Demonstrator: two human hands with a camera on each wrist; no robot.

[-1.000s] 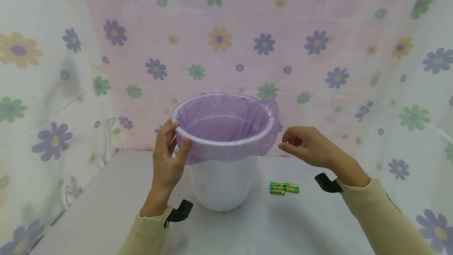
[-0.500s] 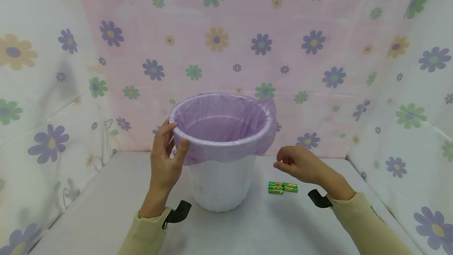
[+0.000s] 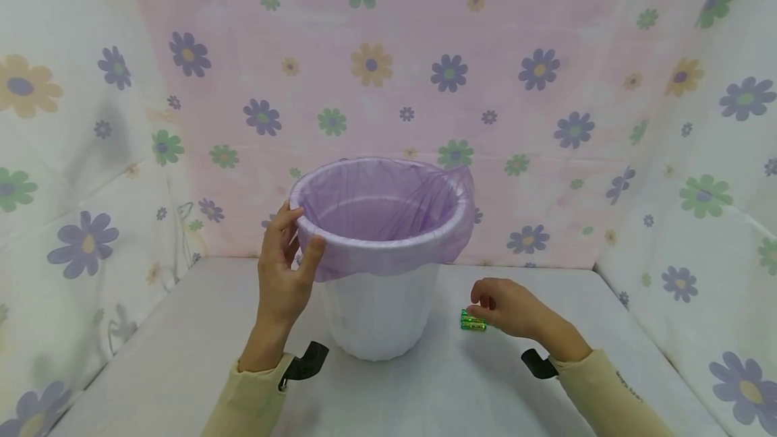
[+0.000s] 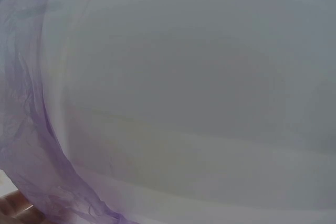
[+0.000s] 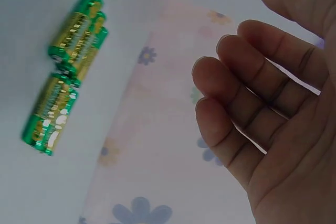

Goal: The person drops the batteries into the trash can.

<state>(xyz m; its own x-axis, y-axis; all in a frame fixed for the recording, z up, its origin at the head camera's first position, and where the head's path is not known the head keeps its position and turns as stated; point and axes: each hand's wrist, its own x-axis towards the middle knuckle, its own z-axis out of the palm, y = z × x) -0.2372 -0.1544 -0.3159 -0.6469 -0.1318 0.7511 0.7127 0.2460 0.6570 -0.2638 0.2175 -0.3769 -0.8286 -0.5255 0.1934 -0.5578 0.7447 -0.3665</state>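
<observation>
A white trash can (image 3: 379, 315) with a purple bin liner (image 3: 364, 260) folded over its rim stands upright in the head view. My left hand (image 3: 285, 282) holds its left side just under the rim, thumb at the front on the liner and fingers farther round. Several green and gold batteries (image 3: 472, 322) lie side by side to the right of the can. Over them hovers my right hand (image 3: 512, 309), fingers loosely bent and holding nothing; it hides part of the group. In the right wrist view, the batteries (image 5: 79, 40) lie apart from the fingertips.
A white-covered table (image 3: 388, 403) bears the can and batteries. Flower-patterned cloth (image 3: 413, 39) hangs behind and on both sides. The can's outer wall (image 4: 199, 77) fills most of the left wrist view.
My right hand has come down and slightly left, from beside the can's rim to just above the batteries. The left hand stays on the can.
</observation>
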